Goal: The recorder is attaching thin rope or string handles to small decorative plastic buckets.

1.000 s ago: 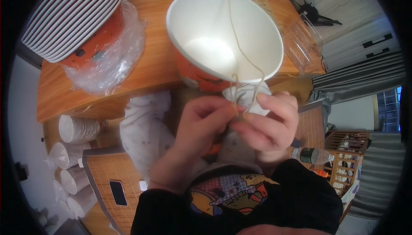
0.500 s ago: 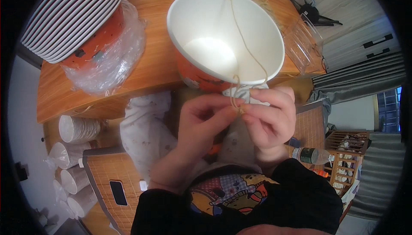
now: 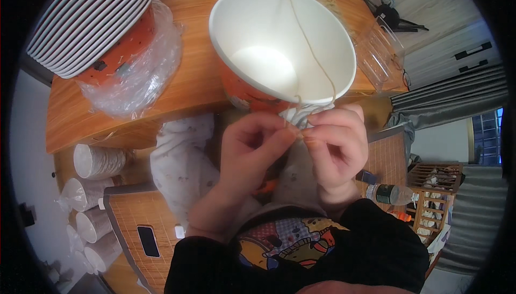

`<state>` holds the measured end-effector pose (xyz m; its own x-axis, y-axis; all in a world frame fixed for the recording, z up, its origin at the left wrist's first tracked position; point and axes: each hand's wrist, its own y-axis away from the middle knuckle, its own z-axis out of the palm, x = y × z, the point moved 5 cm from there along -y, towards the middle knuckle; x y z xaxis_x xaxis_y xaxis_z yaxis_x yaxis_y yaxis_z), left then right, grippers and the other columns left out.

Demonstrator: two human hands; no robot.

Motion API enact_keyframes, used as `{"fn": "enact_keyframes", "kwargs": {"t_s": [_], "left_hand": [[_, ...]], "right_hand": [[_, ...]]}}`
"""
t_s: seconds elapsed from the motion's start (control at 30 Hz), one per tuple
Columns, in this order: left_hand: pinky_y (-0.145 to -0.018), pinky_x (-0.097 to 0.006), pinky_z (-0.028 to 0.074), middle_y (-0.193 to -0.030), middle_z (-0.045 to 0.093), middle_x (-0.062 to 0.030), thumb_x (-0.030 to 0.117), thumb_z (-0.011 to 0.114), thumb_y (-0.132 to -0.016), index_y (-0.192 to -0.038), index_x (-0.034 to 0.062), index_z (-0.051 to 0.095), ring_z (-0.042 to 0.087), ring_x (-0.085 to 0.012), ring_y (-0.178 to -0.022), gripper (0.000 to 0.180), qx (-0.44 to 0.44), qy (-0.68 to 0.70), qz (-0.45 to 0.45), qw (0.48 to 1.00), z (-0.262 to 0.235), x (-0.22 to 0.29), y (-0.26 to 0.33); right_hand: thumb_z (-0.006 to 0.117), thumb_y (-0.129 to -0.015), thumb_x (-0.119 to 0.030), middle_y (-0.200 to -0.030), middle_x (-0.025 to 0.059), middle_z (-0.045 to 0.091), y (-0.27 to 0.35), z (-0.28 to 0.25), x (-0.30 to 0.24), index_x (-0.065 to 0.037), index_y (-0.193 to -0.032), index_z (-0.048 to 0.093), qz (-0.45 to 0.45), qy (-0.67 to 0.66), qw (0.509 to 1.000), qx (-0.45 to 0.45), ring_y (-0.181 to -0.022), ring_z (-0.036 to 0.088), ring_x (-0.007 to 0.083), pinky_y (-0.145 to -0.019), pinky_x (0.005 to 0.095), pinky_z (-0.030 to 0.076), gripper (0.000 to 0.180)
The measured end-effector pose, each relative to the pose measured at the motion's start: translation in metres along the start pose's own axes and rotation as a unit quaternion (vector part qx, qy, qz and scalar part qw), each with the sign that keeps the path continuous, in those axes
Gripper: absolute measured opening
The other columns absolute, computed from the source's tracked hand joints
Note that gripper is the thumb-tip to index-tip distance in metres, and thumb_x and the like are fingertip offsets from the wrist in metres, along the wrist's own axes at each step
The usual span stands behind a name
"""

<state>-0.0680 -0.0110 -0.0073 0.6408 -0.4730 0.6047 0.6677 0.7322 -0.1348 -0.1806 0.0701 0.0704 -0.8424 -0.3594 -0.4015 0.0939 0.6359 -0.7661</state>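
A large orange paper bucket [image 3: 242,87] with a white inside leans toward me at the table's front edge. Thin tan twine [image 3: 310,44] runs from a hole in its far wall, across the opening and over the near rim. Just below that rim, my left hand [image 3: 252,146] pinches the twine between thumb and forefinger. Close beside it, fingertips nearly touching, my right hand [image 3: 338,146] is closed on the twine too. The short end between the fingertips is mostly hidden, so I cannot tell whether it is knotted.
A tall stack of nested buckets [image 3: 91,25], partly in clear plastic wrap [image 3: 140,73], lies on the table's left. A clear plastic holder [image 3: 379,55] stands at the right edge. Below left are several white rolls [image 3: 99,160] and a phone [image 3: 149,241]; a bottle [image 3: 392,194] lies right.
The twine loop at the near rim has been drawn smaller, down into my fingers. Both hands have shifted only slightly; the bucket stays put.
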Motion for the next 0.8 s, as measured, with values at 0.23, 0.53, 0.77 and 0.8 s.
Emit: {"fn": "enact_keyframes", "kwargs": {"t_s": [0.23, 0.53, 0.77, 0.8], "left_hand": [[-0.068, -0.018, 0.042, -0.088, 0.064, 0.002, 0.001, 0.066, -0.094, -0.102, 0.0012, 0.064, 0.055, -0.0022, -0.078, 0.009, 0.003, 0.012, 0.008, 1.0, 0.0011, -0.0013, 0.0022], [-0.067, -0.017, 0.041, -0.088, 0.062, 0.0031, 0.001, 0.065, -0.095, -0.104, 0.0017, 0.063, 0.053, -0.0014, -0.078, 0.009, 0.0, 0.042, 0.007, 0.999, 0.0041, -0.0051, 0.0031], [-0.069, -0.019, 0.043, -0.09, 0.063, 0.0023, 0.0, 0.065, -0.095, -0.105, 0.0012, 0.063, 0.055, -0.0025, -0.081, 0.011, -0.018, 0.038, -0.016, 0.999, -0.0004, -0.0053, 0.0023], [-0.07, -0.019, 0.043, -0.091, 0.063, 0.0023, 0.0, 0.065, -0.095, -0.105, 0.0011, 0.063, 0.055, -0.0027, -0.082, 0.011, -0.015, 0.032, -0.019, 0.999, -0.0001, -0.0059, 0.0032]], "right_hand": [[0.077, -0.077, -0.008, -0.097, 0.005, 0.069, 0.0015, 0.002, -0.0003, -0.009, -0.088, 0.07, -0.006, 0.0, 1.0, 0.008, -0.085, 0.057, 0.0225, -0.077, 0.0332, 0.043, 0.013], [0.076, -0.079, -0.01, -0.098, 0.0048, 0.069, 0.0065, 0.0036, 0.0025, -0.01, -0.088, 0.07, -0.015, 0.008, 1.0, 0.026, -0.085, 0.054, 0.022, -0.076, 0.033, 0.042, 0.011], [0.083, -0.068, -0.011, -0.092, -0.0007, 0.058, 0.0013, -0.0044, -0.007, -0.016, -0.099, 0.077, -0.017, 0.06, 0.998, 0.013, -0.086, 0.05, 0.0211, -0.074, 0.0322, 0.041, 0.031], [0.083, -0.066, -0.011, -0.09, -0.0013, 0.055, 0.0008, -0.0046, -0.0064, -0.016, -0.1, 0.077, -0.001, 0.051, 0.999, 0.011, -0.085, 0.049, 0.021, -0.074, 0.0323, 0.041, 0.034]]}}
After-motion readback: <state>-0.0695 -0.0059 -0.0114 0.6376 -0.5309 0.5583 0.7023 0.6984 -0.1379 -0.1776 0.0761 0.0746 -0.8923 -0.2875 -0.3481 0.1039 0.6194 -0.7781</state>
